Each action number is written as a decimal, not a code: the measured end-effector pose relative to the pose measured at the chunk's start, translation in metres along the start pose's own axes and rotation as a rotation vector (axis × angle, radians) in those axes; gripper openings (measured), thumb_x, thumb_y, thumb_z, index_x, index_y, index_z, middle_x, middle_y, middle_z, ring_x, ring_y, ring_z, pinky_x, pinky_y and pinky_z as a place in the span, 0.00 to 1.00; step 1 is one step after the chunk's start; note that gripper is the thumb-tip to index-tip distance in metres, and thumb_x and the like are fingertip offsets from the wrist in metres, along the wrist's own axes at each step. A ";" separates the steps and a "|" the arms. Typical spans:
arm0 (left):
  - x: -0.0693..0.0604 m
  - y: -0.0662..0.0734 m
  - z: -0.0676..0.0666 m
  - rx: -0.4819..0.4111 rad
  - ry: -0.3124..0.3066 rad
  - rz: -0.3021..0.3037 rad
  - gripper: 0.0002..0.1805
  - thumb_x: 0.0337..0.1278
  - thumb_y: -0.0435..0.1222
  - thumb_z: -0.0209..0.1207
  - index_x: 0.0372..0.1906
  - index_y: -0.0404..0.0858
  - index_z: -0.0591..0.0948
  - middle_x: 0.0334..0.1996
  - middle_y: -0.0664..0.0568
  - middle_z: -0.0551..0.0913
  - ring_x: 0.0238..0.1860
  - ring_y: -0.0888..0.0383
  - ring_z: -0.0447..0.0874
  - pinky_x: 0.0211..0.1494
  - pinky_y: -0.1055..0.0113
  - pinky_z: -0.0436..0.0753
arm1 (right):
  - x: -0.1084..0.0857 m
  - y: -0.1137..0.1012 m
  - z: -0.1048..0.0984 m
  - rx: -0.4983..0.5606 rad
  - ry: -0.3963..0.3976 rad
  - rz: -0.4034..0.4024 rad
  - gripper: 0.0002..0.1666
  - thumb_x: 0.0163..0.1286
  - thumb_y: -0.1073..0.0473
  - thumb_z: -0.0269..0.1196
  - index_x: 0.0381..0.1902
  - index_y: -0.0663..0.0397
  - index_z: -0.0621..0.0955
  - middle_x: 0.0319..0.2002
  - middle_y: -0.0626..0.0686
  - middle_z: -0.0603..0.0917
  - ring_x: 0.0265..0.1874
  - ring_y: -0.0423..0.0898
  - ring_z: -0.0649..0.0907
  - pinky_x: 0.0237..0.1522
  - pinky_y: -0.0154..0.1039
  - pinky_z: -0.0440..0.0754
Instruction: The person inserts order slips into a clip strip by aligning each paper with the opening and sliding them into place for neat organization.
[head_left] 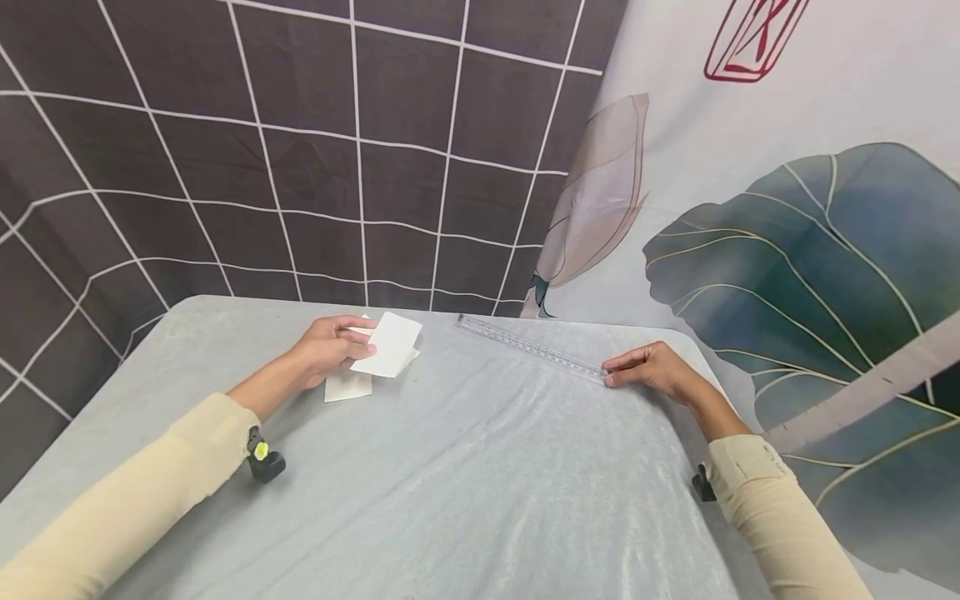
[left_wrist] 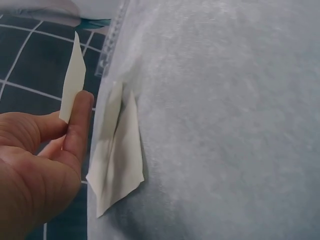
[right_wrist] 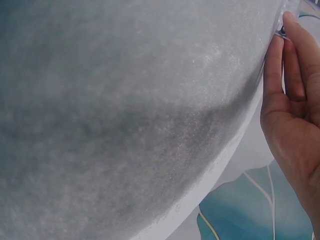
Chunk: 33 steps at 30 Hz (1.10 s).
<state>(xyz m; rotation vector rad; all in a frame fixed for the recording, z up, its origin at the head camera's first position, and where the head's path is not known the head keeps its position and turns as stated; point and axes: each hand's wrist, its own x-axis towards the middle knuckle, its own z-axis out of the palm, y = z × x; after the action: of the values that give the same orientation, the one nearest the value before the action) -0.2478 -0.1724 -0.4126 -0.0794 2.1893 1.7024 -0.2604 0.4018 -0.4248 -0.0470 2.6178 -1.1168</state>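
Card (head_left: 393, 345) between fingers (left_wrist: 78, 127) of left hand (head_left: 326, 350), clear ruler (head_left: 534, 347) between those of right hand (head_left: 654, 368).

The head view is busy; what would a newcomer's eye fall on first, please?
Probably the large blue-green leaf print at the right, then the dark grid-patterned backdrop at upper left. Over the grey tablecloth, the right hand pinches the right end of a clear ruler; the left hand holds white paper above other pieces.

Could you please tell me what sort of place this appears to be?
Probably a makeshift indoor filming corner: a grey cloth-covered table, a dark grid-patterned backdrop behind it, and a leaf-printed hanging on the right.
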 end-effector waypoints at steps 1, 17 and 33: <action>0.001 0.001 -0.001 -0.002 0.006 -0.004 0.37 0.78 0.27 0.65 0.86 0.33 0.69 0.77 0.32 0.76 0.67 0.52 0.83 0.88 0.48 0.77 | 0.000 0.000 0.000 0.000 -0.002 0.001 0.25 0.65 0.52 0.86 0.56 0.55 0.95 0.53 0.47 0.97 0.53 0.26 0.86 0.61 0.27 0.81; 0.010 0.008 -0.001 -0.007 -0.019 -0.039 0.37 0.78 0.26 0.66 0.86 0.34 0.68 0.72 0.38 0.79 0.65 0.52 0.84 0.83 0.54 0.83 | 0.001 -0.001 -0.001 0.002 -0.018 0.016 0.25 0.65 0.51 0.86 0.57 0.54 0.95 0.53 0.46 0.97 0.53 0.26 0.86 0.73 0.48 0.82; 0.024 0.002 0.012 -0.028 -0.034 -0.031 0.36 0.77 0.26 0.67 0.84 0.32 0.70 0.71 0.37 0.80 0.62 0.55 0.87 0.66 0.68 0.91 | 0.001 0.000 -0.001 0.020 -0.023 0.022 0.25 0.65 0.51 0.86 0.57 0.54 0.95 0.52 0.45 0.97 0.52 0.26 0.86 0.54 0.22 0.80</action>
<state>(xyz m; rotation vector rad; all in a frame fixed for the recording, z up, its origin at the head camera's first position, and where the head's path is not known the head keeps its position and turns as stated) -0.2672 -0.1563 -0.4208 -0.0908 2.1291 1.7059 -0.2619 0.4023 -0.4241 -0.0269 2.5800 -1.1285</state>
